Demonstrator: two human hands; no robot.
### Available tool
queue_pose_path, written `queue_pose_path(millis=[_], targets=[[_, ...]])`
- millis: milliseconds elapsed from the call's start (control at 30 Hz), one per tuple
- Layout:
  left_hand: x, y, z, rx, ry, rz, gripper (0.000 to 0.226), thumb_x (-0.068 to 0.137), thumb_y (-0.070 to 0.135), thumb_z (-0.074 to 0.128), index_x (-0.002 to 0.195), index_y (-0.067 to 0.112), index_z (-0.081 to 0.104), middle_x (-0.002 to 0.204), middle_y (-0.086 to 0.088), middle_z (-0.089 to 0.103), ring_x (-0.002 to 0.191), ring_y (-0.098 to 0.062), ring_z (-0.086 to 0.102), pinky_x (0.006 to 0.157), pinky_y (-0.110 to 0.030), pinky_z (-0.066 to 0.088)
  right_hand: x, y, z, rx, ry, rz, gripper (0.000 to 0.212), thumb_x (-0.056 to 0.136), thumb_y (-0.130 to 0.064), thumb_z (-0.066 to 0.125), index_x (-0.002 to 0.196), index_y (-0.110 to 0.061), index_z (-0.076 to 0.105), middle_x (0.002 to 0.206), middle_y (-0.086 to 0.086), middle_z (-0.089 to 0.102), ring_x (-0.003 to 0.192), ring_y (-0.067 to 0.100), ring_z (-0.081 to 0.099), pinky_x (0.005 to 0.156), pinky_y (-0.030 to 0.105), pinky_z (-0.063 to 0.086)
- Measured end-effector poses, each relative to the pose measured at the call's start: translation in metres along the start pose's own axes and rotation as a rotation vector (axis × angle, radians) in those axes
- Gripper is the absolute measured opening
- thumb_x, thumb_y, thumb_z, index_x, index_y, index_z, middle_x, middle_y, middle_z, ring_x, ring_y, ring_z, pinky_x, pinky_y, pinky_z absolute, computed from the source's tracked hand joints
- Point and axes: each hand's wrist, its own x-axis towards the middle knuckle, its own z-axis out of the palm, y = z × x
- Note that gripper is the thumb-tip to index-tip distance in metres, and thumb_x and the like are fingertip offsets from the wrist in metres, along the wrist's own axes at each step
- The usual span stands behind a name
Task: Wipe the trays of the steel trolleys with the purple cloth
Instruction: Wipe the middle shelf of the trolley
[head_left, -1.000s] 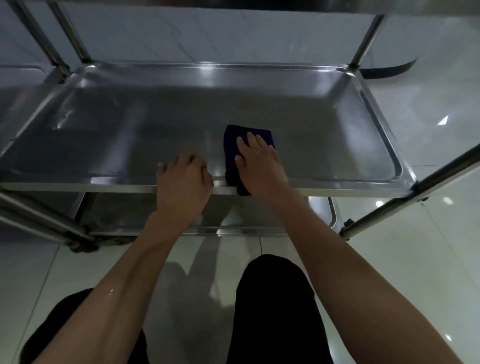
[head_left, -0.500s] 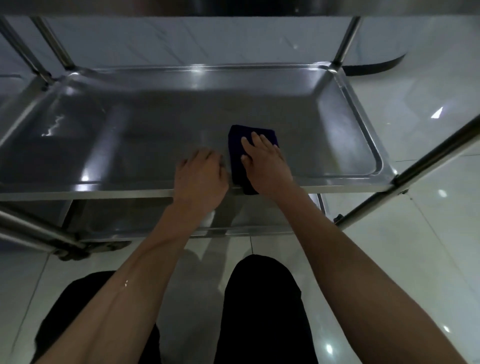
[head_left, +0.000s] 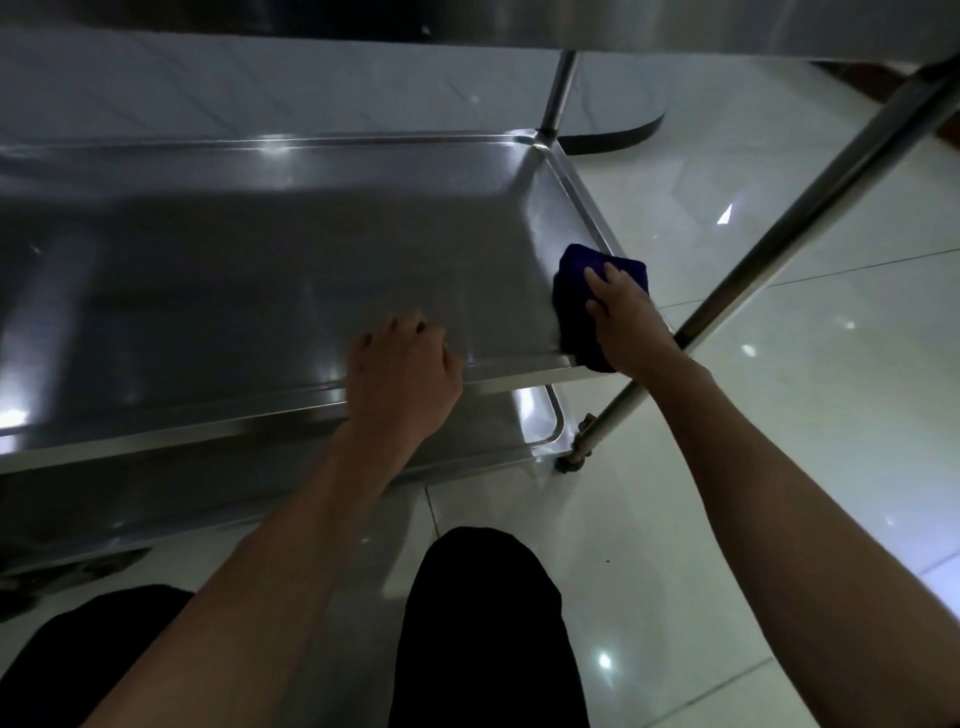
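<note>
Purple cloth (head_left: 576, 306) sits at the tray's (head_left: 260, 270) near-right corner, flat under the right hand (head_left: 621, 312), fingers spread on top. Unwiped steel runs leftward. Left hand (head_left: 402, 376) rests on the near rim, fingers seemingly curled, nearer that stretch.

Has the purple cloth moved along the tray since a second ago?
Yes. The purple cloth, under the right hand, has slid right along the tray's near edge, from about the middle to the right rim by the slanted trolley post.
</note>
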Motion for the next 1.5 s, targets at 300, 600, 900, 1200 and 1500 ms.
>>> queue_pose_path(millis=[300, 600, 900, 1200, 1500], targets=[[0.004, -0.02, -0.003, -0.133, -0.017, 0.077, 0.034, 0.095, 0.034, 0.046, 0.113, 0.023, 0.072, 0.12, 0.004, 0.065, 0.109, -0.023, 0.058, 0.092, -0.041, 0.047, -0.001, -0.016, 0.005, 0.074, 0.039, -0.016, 0.048, 0.105, -0.018, 0.04, 0.152, -0.012, 0.037, 0.161, 0.013, 0.027, 0.149, 0.03, 0.023, 0.121, 0.044, 0.021], [-0.004, -0.128, -0.043, 0.009, 0.084, -0.099, 0.026, 0.092, 0.027, 0.052, 0.108, 0.02, 0.072, 0.118, -0.005, 0.066, 0.111, -0.03, 0.058, 0.095, -0.045, 0.046, 0.023, -0.129, 0.042, 0.081, -0.001, -0.165, 0.051, 0.107, -0.028, 0.034, 0.157, -0.018, 0.026, 0.165, 0.01, 0.016, 0.152, 0.03, 0.012, 0.123, 0.044, 0.013], [-0.018, -0.178, -0.042, -0.086, 0.056, -0.17, 0.033, 0.097, 0.023, 0.047, 0.118, 0.026, 0.073, 0.127, 0.003, 0.065, 0.111, -0.025, 0.059, 0.095, -0.039, 0.047, 0.061, -0.275, 0.089, 0.078, -0.161, -0.422, 0.053, 0.107, -0.032, 0.029, 0.158, -0.025, 0.017, 0.167, 0.004, 0.005, 0.153, 0.026, 0.001, 0.122, 0.046, 0.005], [-0.022, -0.167, -0.048, -0.034, 0.038, -0.159, 0.034, 0.099, 0.025, 0.044, 0.117, 0.021, 0.072, 0.123, 0.004, 0.063, 0.112, -0.021, 0.056, 0.094, -0.041, 0.047, 0.062, -0.279, 0.091, 0.107, -0.15, -0.428, 0.052, 0.108, -0.032, 0.027, 0.158, -0.026, 0.017, 0.167, 0.003, 0.006, 0.153, 0.023, 0.002, 0.123, 0.041, 0.004], [-0.002, -0.109, -0.035, 0.013, -0.012, -0.113, 0.032, 0.096, 0.03, 0.04, 0.11, 0.017, 0.066, 0.116, -0.003, 0.062, 0.111, -0.026, 0.054, 0.095, -0.043, 0.042, 0.062, -0.186, 0.067, 0.099, -0.115, -0.301, 0.052, 0.108, -0.031, 0.029, 0.158, -0.022, 0.017, 0.166, 0.006, 0.007, 0.153, 0.026, 0.005, 0.124, 0.042, 0.007]])
